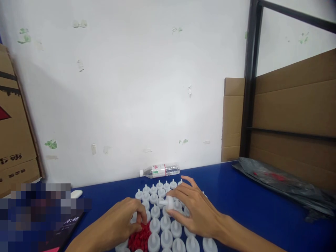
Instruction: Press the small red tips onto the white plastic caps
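Note:
My right hand (187,203) pinches a white plastic nozzle cap (169,203) between thumb and fingers. The cap is tipped on its side, its thin spout pointing left, and is held above the other caps. My left hand (126,217) is curled, with thumb and fingertips down at a pile of small red pieces (140,238). Whether a red piece is between those fingertips I cannot make out. Around the pile and under my right hand, several more nozzle caps (166,238) stand spout-up in rows.
A clear water bottle (160,170) lies against the wall at the back of the blue table (215,182). At left are a dark phone-like screen (69,220) and a white object (76,194). A grey plastic bag (278,182) lies right, by cardboard (294,108) and a black metal frame (248,105).

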Available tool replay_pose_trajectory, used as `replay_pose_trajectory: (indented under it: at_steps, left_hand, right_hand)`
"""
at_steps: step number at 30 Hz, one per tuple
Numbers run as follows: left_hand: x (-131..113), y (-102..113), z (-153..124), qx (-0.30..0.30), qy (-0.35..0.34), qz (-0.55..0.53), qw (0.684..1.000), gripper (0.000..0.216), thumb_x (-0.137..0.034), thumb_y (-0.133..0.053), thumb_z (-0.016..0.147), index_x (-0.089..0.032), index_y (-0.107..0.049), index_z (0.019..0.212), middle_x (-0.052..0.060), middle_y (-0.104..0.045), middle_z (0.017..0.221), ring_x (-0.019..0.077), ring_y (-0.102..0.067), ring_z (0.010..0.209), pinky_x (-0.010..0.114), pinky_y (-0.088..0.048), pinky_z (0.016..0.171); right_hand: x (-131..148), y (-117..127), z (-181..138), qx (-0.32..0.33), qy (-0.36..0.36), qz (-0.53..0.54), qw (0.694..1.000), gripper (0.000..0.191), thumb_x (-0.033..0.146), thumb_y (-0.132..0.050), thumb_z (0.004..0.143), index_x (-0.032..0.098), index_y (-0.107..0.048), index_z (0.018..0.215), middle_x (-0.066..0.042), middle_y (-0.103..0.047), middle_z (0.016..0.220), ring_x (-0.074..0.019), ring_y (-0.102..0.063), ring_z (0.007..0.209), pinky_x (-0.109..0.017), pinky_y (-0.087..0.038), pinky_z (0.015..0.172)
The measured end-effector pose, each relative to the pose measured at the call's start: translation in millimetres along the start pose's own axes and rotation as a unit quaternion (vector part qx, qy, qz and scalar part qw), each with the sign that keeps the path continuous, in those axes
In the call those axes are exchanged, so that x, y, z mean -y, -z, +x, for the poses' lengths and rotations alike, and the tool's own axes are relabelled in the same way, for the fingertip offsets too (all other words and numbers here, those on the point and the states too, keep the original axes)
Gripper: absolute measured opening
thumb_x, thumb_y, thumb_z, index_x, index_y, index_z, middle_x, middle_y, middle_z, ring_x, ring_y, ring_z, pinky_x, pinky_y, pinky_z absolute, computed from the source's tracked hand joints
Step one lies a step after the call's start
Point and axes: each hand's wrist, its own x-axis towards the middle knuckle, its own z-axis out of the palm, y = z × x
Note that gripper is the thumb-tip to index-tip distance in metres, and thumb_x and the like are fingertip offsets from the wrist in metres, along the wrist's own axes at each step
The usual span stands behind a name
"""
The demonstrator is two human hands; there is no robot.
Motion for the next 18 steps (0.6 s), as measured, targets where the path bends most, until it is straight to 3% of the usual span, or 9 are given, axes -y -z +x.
replay_pose_trajectory:
  at_steps: [13,18]
  left_hand:
    - [2.2,-5.2,2.1,-0.002,-0.011,0.032,0.999,0.015,-0.015,-0.065,0.082,-0.026,-0.073,0.089,-0.001,-0.073,0.1,0.0225,-0.063,0.099,0.029,-0.042,0.084]
    - [-5.3,-2.8,0.8,-0.018,-0.01,0.037,0.999,0.01,-0.02,-0.061,0.087,-0.024,-0.07,0.088,0.0,-0.072,0.098,0.0223,-0.064,0.096,0.029,-0.042,0.081]
  right_hand:
    - [-0.2,-0.6,-3.3,0.027,0.0,0.0,1.0,0.03,0.037,-0.065,0.097,0.022,-0.063,0.123,-0.004,-0.073,0.102,-0.0224,-0.067,0.096,-0.056,-0.02,0.12]
    - [0.4,-0.3,-3.8,0.033,0.0,-0.001,0.999,0.03,0.038,-0.064,0.097,0.022,-0.063,0.123,-0.003,-0.073,0.103,-0.0219,-0.067,0.097,-0.055,-0.018,0.121]
